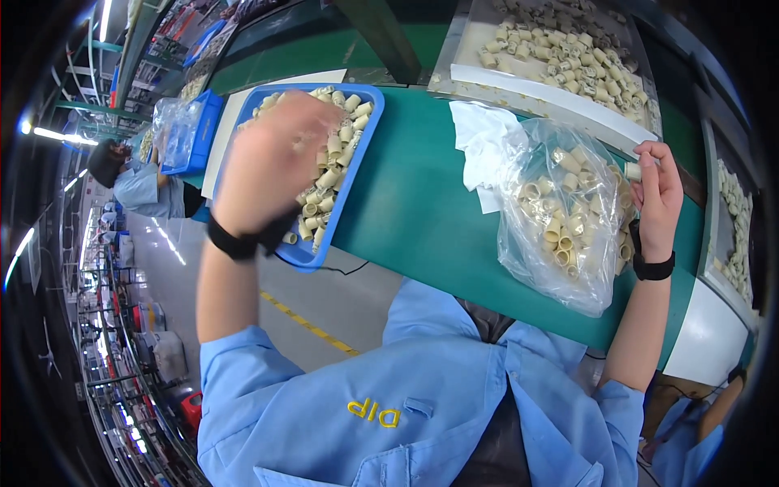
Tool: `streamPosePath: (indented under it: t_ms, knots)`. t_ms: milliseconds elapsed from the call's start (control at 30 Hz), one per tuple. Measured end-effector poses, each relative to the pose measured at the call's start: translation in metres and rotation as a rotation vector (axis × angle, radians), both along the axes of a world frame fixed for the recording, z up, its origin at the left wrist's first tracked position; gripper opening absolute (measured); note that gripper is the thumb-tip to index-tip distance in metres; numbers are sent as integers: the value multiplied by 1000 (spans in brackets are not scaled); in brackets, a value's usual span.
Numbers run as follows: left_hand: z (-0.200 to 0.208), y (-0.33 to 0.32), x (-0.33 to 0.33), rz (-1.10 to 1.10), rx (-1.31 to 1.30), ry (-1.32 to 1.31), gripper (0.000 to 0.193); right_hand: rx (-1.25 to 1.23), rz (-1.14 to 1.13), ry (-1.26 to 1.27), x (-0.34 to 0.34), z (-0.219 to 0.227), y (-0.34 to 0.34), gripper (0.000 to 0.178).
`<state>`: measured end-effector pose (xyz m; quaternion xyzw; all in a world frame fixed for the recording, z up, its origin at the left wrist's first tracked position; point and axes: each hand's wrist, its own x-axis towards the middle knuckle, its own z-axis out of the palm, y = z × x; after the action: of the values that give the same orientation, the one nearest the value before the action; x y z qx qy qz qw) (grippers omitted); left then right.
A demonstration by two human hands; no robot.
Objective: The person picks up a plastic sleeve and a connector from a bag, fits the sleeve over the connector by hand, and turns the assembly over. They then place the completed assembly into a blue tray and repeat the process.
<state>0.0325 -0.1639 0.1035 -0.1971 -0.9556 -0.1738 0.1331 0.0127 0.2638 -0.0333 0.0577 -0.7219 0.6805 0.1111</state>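
Cream tubular parts [329, 177] lie heaped in a blue tray [378, 104] toward ten o'clock in the head view, on the green worktop [406, 195]. Of the two hands, the left hand [280, 154] is over that heap, blurred; how far open it is, and whether it has hold of anything, I cannot tell. Toward three o'clock, the right hand [660, 193] has its thumb and fingertips nearly together, pinching a small pale piece [632, 171] beside a clear plastic bag [588, 294] of similar parts. A crumpled white sheet [484, 150] adjoins the bag's ten-o'clock side, and a shallow tray [442, 81] toward one o'clock bears more parts
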Motion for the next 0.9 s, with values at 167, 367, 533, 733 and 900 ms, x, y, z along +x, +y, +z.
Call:
streamPosePath:
  t_ms: [167, 367, 533, 733, 900]
  knots:
    - [-59, 90, 22, -505, -56, -38, 17, 20, 21, 35, 0, 2, -4, 11]
    - [-130, 169, -18, -652, 61, 80, 25, 33, -15, 70, 0, 4, -14, 11]
    - [-151, 196, -52, -635, 190, 78, 29, 44, -8, 87, 2, 4, -11, 9]
    - [-159, 197, -45, -469, 186, 37, 27, 110, -8, 161, 7, 7, -11, 8]
    - [-159, 188, -47, -549, 312, -43, 21, 197, 29, 178, 11, 10, -17, 9]
